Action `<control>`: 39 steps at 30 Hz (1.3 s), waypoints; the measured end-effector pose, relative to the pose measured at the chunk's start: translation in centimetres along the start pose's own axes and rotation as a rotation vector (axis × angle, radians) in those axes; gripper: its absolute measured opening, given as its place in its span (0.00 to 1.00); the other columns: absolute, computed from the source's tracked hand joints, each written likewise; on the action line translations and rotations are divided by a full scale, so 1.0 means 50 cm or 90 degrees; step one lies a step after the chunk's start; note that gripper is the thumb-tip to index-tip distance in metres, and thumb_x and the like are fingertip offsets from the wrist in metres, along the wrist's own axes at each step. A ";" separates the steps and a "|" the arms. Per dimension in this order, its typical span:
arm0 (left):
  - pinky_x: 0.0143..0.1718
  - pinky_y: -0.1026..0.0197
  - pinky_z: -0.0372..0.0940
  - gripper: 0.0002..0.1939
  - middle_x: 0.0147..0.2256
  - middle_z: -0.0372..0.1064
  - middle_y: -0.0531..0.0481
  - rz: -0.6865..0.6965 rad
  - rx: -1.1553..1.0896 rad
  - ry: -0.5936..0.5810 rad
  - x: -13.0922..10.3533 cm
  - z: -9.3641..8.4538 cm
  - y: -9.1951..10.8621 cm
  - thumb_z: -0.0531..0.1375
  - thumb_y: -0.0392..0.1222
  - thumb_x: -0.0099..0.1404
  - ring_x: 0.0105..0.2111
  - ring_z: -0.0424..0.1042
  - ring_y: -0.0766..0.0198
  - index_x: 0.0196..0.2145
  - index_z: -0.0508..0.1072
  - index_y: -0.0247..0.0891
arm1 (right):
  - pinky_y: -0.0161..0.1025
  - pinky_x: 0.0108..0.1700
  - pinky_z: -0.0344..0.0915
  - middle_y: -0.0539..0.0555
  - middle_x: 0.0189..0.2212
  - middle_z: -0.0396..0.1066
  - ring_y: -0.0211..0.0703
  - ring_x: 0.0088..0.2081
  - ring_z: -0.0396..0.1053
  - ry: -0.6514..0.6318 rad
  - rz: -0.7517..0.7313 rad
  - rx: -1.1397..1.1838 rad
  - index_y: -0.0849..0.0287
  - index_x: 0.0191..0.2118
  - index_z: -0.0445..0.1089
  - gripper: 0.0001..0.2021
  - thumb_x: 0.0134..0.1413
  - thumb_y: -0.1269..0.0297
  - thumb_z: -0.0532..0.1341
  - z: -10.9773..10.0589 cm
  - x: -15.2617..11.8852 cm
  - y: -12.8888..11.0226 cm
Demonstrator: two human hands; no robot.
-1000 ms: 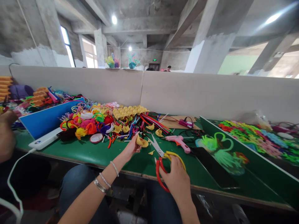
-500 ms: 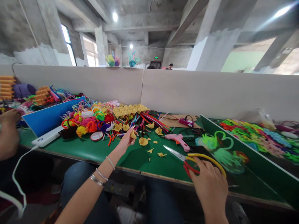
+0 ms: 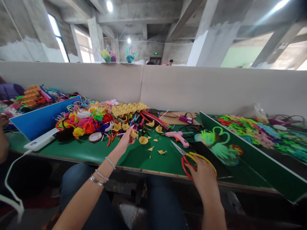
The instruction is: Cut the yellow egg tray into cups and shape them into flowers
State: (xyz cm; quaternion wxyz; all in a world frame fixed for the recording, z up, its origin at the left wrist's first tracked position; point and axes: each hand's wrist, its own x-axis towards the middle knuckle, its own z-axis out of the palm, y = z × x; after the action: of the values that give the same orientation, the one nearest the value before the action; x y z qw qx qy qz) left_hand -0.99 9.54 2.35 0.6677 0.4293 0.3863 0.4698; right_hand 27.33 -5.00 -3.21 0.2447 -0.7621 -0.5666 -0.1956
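My left hand (image 3: 128,137) is closed on a small yellow carton piece (image 3: 133,133) above the green table. Beside it lies a round yellow cup (image 3: 143,140), with yellow scraps (image 3: 161,152) to its right. My right hand (image 3: 202,169) holds scissors (image 3: 185,154) with red and yellow handles, their blades pointing up and left towards the pink glue gun (image 3: 178,138). The blades look nearly closed.
A heap of colourful pipe cleaners (image 3: 88,123) and a yellow egg carton (image 3: 129,109) stand at the back left. A blue divider (image 3: 45,118), a white power strip (image 3: 42,140), green fuzzy pieces (image 3: 223,148) and a green divider (image 3: 249,156) flank the work area.
The view has shifted, moving the table items left and slightly up. My right hand has moved left with the scissors, whose handles have turned. My left hand keeps the yellow piece.
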 end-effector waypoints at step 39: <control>0.25 0.63 0.62 0.22 0.30 0.68 0.47 0.185 0.387 -0.208 -0.035 0.004 -0.020 0.53 0.56 0.57 0.25 0.67 0.66 0.40 0.68 0.36 | 0.43 0.39 0.66 0.60 0.34 0.73 0.50 0.37 0.70 -0.055 0.046 0.554 0.61 0.34 0.71 0.20 0.52 0.49 0.51 -0.003 -0.017 -0.254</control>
State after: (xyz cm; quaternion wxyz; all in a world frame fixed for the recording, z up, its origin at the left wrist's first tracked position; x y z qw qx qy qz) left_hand -0.97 7.61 1.67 0.4892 0.7276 0.3312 0.3488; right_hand 14.90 -2.74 -1.64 0.5257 -0.6150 -0.5789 0.1017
